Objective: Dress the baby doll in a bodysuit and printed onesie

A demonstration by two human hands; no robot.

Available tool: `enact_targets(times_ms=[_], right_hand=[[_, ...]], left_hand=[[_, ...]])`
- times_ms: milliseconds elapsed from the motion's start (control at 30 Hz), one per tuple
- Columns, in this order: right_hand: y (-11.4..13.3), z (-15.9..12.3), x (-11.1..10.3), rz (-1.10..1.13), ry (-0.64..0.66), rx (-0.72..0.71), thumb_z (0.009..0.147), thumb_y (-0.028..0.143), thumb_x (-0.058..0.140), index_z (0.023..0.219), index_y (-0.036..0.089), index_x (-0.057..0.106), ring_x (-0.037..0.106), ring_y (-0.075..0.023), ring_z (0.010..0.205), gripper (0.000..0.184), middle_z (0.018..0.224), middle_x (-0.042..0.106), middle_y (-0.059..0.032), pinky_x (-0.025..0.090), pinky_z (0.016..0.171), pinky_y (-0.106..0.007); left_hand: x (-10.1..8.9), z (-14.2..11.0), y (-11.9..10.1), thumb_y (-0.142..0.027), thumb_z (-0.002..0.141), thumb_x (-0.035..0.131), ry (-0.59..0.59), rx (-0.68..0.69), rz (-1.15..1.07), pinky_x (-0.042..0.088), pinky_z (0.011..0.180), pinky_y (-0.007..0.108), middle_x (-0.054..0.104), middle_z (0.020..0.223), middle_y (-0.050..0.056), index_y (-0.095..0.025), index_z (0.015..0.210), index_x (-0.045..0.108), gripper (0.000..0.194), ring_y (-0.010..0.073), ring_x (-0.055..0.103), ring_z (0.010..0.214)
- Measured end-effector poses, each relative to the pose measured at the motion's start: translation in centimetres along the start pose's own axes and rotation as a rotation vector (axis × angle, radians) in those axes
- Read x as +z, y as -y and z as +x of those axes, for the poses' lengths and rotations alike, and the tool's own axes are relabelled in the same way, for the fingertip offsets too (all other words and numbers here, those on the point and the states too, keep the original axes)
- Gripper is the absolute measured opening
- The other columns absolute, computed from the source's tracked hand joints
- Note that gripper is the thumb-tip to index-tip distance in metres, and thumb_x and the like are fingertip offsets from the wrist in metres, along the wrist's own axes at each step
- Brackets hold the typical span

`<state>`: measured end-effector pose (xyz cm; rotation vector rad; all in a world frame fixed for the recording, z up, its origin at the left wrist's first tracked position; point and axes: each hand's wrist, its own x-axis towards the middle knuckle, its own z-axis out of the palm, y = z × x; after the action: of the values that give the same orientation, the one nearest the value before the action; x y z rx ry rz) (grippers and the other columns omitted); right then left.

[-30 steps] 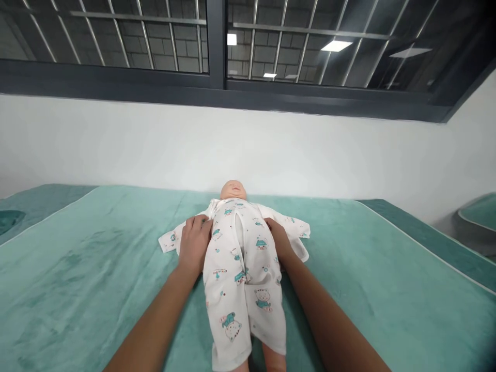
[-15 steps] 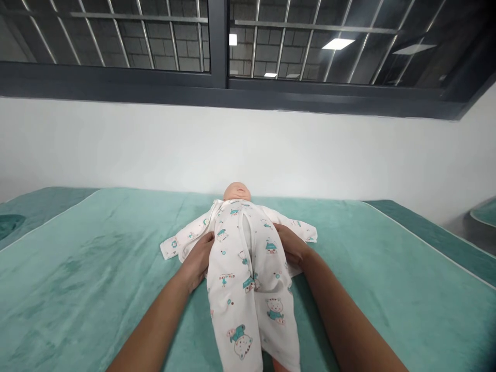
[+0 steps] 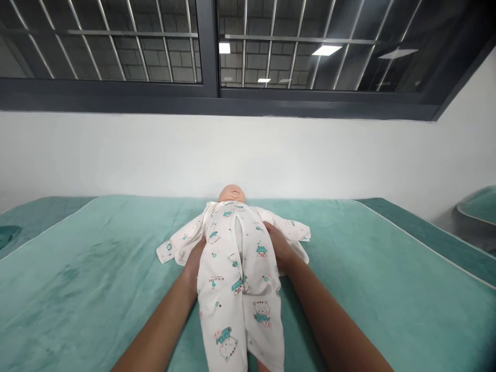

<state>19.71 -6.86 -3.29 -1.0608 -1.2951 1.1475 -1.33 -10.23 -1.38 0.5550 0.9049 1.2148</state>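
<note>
at the left, a printed white jacket spreads one sleeve over the green cover, and the left hand is at the near side of the printed white trousers, which hide its fingers, so its grip cannot be told. in the middle the doll lies on its back in these clothes, head close to the white wall below a barred window. the right hand touches the trousers' other side, fingertips hidden, grip likewise unclear, near the other sleeve, with a green rounded thing at the far right.
</note>
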Motion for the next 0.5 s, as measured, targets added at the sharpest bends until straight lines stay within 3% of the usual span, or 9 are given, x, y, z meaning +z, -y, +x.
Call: enact_targets(times_ms=[100, 267, 400, 500], right_hand=[[0.1, 0.3, -0.1, -0.169, -0.046, -0.121, 0.070, 0.026, 0.058, 0.076, 0.019, 0.062, 0.057, -0.0202, 0.078, 0.009, 0.080, 0.068, -0.0015, 0.046, 0.071, -0.032], [-1.2, 1.9, -0.6, -0.271, -0.086, -0.176, 0.067, 0.026, 0.062, 0.074, 0.020, 0.066, 0.060, -0.0249, 0.089, 0.010, 0.086, 0.070, -0.0051, 0.044, 0.086, -0.038], [-2.1, 2.5, -1.0, -0.310, -0.075, -0.199, 0.069, 0.030, 0.062, 0.085, 0.022, 0.072, 0.063, -0.0270, 0.096, 0.021, 0.096, 0.072, -0.0073, 0.045, 0.090, -0.039], [-2.0, 2.5, -1.1, -0.294, -0.050, -0.202, 0.069, 0.035, 0.063, 0.082, 0.024, 0.073, 0.066, -0.0268, 0.094, 0.020, 0.096, 0.073, -0.0069, 0.049, 0.089, -0.040]], left_hand=[[0.3, -0.3, -0.2, -0.016, 0.063, 0.070, -0.068, 0.027, 0.074, 0.053, 0.079, 0.039, 0.063, 0.060, 0.000, -0.017, 0.080, 0.067, 0.018, 0.0242, 0.065, 0.075], [1.3, -1.1, -1.0, -0.019, 0.058, 0.074, -0.151, 0.098, 0.146, 0.050, 0.087, 0.040, 0.062, 0.057, -0.001, -0.017, 0.073, 0.066, 0.018, 0.0250, 0.065, 0.080], [1.4, -1.3, -1.0, -0.031, 0.056, 0.079, -0.130, 0.124, 0.199, 0.046, 0.094, 0.043, 0.069, 0.071, 0.003, -0.016, 0.078, 0.067, 0.030, 0.0294, 0.064, 0.095], [1.1, -1.3, -0.6, -0.042, 0.053, 0.081, -0.012, 0.103, 0.226, 0.046, 0.095, 0.045, 0.073, 0.091, 0.008, -0.017, 0.092, 0.069, 0.048, 0.0321, 0.062, 0.105]])
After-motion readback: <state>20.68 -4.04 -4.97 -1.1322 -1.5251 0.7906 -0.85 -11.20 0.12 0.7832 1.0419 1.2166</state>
